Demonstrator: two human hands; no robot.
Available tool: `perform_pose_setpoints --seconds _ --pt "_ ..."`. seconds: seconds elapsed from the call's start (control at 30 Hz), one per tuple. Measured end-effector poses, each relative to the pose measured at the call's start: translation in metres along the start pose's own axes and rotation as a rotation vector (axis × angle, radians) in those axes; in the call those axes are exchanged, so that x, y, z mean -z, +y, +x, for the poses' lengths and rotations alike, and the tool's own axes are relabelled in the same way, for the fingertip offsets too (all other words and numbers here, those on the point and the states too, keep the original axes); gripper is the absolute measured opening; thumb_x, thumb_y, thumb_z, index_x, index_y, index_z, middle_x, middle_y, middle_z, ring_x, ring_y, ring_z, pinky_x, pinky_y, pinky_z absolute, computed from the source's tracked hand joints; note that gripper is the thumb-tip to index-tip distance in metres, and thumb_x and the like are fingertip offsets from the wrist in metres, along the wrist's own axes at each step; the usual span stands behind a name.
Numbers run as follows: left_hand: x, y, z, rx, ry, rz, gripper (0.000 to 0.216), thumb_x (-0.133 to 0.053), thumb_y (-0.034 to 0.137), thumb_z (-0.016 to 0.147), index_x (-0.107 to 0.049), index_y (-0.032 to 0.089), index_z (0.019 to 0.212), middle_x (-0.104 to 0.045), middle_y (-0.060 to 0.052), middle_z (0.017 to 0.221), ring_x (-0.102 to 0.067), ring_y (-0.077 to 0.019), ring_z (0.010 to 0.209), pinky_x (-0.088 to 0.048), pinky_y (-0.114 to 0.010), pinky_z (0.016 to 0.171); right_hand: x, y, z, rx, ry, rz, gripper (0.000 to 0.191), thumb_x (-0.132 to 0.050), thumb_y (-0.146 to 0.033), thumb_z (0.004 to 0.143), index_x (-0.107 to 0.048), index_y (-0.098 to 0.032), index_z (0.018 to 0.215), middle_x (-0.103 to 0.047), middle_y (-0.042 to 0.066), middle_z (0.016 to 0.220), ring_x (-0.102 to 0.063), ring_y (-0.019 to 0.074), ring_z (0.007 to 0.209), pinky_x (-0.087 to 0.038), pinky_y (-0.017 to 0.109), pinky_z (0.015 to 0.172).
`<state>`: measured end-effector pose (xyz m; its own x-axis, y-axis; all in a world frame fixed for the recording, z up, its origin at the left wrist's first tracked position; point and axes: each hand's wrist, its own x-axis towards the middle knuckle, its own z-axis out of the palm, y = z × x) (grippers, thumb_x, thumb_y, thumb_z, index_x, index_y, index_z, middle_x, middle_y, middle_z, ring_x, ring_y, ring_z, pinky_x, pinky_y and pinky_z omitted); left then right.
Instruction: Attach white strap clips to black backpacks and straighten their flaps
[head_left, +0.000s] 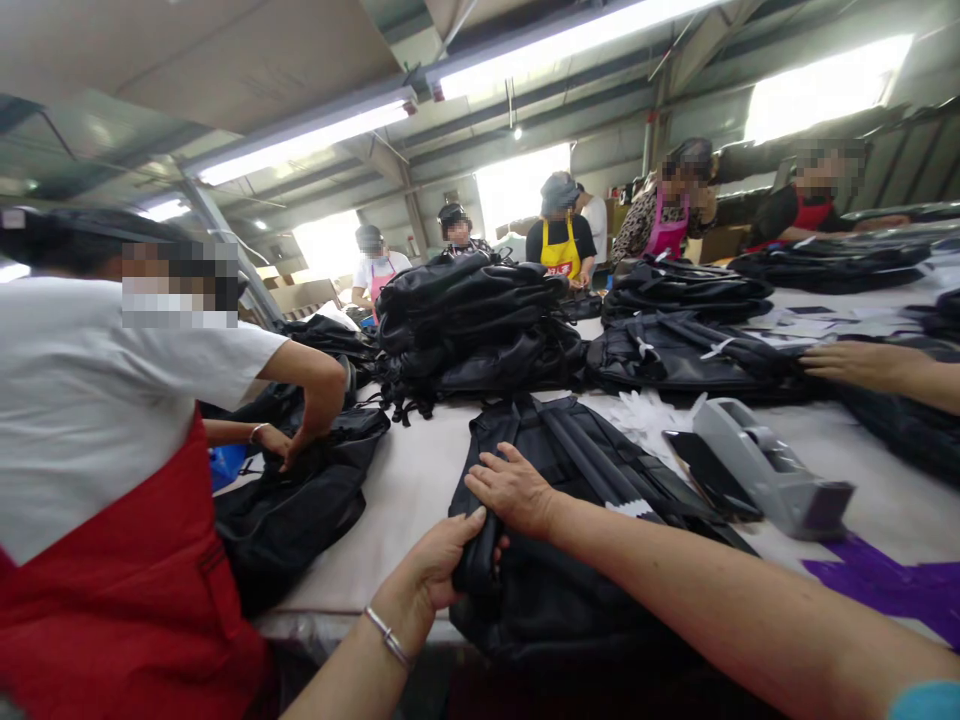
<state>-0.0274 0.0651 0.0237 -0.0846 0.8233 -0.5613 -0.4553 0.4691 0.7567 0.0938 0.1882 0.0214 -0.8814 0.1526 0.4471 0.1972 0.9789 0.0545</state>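
Note:
A black backpack (570, 470) lies flat on the pale worktable (412, 480) in front of me, straps up. My left hand (439, 570), with a silver bangle on the wrist, is closed around the backpack's near left edge, gripping a padded fold. My right hand (514, 490) rests palm down on the backpack just above it, fingers stretched and slightly spread over the fabric.
A grey tape dispenser (772, 465) sits right of the backpack, purple material (892, 585) beyond it. Piles of black backpacks (472, 320) fill the table's middle. A person in a red apron (112, 520) handles a bag at left. Another person's hand (855, 362) reaches in from the right. Several workers stand behind.

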Motion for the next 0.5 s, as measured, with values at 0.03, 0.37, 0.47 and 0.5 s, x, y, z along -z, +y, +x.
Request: perform_pose_setpoints --seconds 0.03,0.37,0.47,0.5 --pt "0.001 0.0 0.0 -0.008 0.002 0.005 0.025 -0.062 0.033 0.09 -0.061 0.008 0.092 -0.07 -0.01 0.074 -0.062 -0.0131 0.052 -0.052 -0.023 0.052 0.0 0.0 0.0 -0.002 -0.007 0.015 0.029 -0.037 -0.021 0.098 -0.058 -0.014 0.116 -0.064 0.013 0.119 -0.048 0.0318 0.119 -0.023 0.055 0.104" --pt "0.009 0.009 0.003 -0.012 -0.082 0.101 0.024 -0.066 0.022 0.084 -0.062 0.005 0.1 -0.07 -0.015 0.089 -0.069 -0.0181 0.071 -0.055 -0.024 0.058 0.0 0.019 -0.004 -0.033 -0.159 0.16 0.034 -0.057 -0.022 0.08 -0.063 -0.019 0.113 -0.068 0.009 0.116 -0.048 0.0318 0.119 -0.025 0.054 0.099" --pt "0.009 0.011 0.002 -0.011 -0.091 0.086 0.024 -0.065 0.024 0.085 -0.062 0.006 0.101 -0.069 -0.014 0.093 -0.068 -0.0159 0.067 -0.054 -0.023 0.055 -0.002 0.017 -0.002 0.012 -0.137 0.126 0.026 -0.055 -0.019 0.081 -0.064 -0.017 0.105 -0.07 0.01 0.108 -0.05 0.0305 0.114 -0.022 0.055 0.102" --pt "0.008 0.012 0.002 -0.002 -0.087 0.073 0.027 -0.063 0.029 0.087 -0.063 0.006 0.102 -0.069 -0.014 0.093 -0.067 -0.0152 0.065 -0.054 -0.022 0.053 -0.003 0.016 -0.002 0.017 -0.122 0.112 0.024 -0.054 -0.019 0.082 -0.063 -0.017 0.104 -0.07 0.01 0.106 -0.05 0.0302 0.113 -0.021 0.055 0.103"
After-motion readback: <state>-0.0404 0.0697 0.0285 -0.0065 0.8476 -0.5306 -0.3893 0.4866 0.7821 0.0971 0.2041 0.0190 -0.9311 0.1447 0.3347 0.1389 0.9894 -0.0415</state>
